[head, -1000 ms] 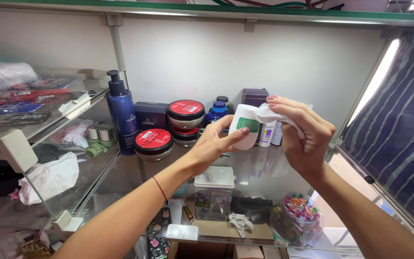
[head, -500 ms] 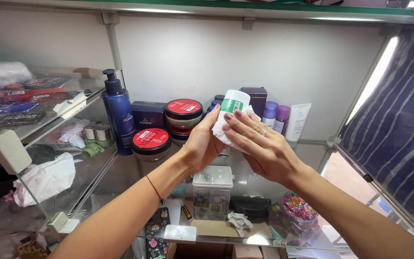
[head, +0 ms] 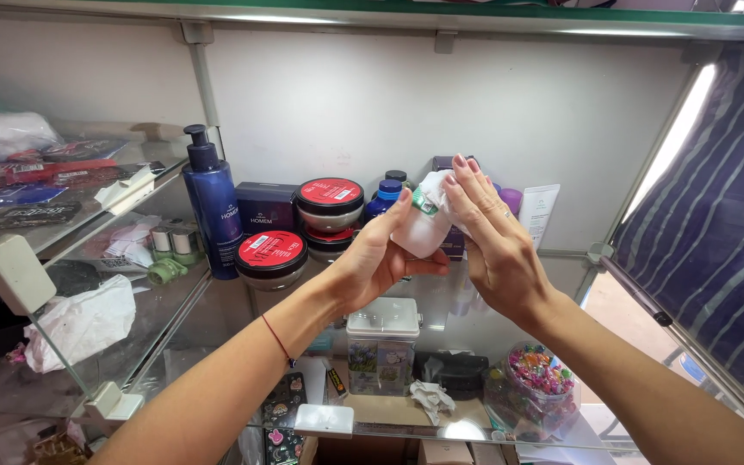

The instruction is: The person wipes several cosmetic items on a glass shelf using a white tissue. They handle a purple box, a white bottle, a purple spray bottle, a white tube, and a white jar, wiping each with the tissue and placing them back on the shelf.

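Left hand (head: pixel 378 258) cups a small white bottle (head: pixel 418 231) with a green label band, fingers curled beneath it; right hand (head: pixel 494 237) lies flat against its far side, fingers extended. Bottle is lifted clear of the glass shelf (head: pixel 243 314), tilted, above the shelf's middle, not yet set down among the red-lidded jars (head: pixel 271 256).

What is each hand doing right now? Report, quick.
Left hand: closed around the small white bottle, holding it.
Right hand: fingers extended flat, pressing a white cloth against the bottle.
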